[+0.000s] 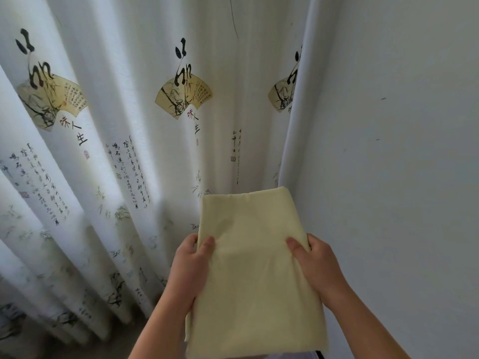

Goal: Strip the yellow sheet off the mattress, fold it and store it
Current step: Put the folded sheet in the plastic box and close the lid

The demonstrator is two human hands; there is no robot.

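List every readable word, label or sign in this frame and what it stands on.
"味人生" on the curtain, below each printed fan.
Large brush character above each fan: too stylised to read.
Small calligraphy columns and red seals on the curtain: too small to read.
Folded yellow sheet, wall: no text.

The folded sheet (pixel 256 275) is held out in front of the person, low and right of centre in the view, with the left hand (pixel 190 268) on its left edge and the right hand (pixel 317 265) on its right edge, each thumb lying on top of the cloth and the rest of each hand's fingers hidden beneath it. Behind the sheet and filling the left and centre hangs a pleated curtain (pixel 124 125), whose right edge meets a wall (pixel 401 151) on the right side. The sheet's far end lies near that corner, and a strip of floor (pixel 124 330) shows below the curtain's hem at lower left.
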